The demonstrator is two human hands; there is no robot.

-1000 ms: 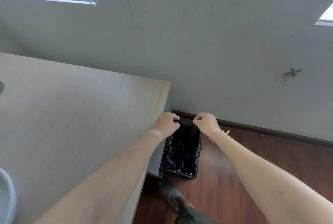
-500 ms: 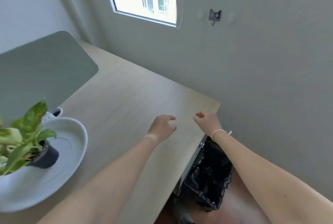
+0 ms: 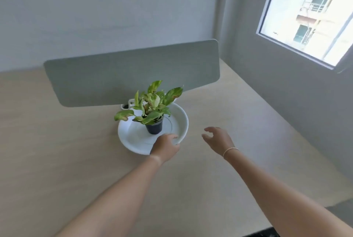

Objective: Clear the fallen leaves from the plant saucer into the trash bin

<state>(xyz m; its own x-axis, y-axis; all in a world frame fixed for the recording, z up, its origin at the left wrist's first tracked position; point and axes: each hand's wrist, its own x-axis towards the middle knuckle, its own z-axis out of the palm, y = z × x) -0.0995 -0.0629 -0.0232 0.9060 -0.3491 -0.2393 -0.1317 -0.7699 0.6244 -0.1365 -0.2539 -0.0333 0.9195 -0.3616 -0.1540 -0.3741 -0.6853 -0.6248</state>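
Note:
A white round saucer (image 3: 133, 137) sits on the wooden desk, with a small black pot (image 3: 154, 127) of a green, partly browned plant (image 3: 150, 105) standing in it. I see no loose leaves on the bare part of the saucer. My left hand (image 3: 165, 148) hovers over the saucer's near right rim, fingers curled, holding nothing visible. My right hand (image 3: 217, 139) is to the right of the saucer above the desk, fingers spread and empty. The trash bin shows only as a black sliver (image 3: 267, 233) at the bottom edge.
A grey-green divider panel (image 3: 131, 72) stands across the desk behind the plant. A small white cup-like object (image 3: 126, 105) sits between panel and saucer. The desk (image 3: 219, 179) meets the wall at the right, under a window (image 3: 309, 13).
My view has swung left from the black-lined bin to the desk and plant. Both hands moved from over the bin across the desk to the saucer, and their fingers opened.

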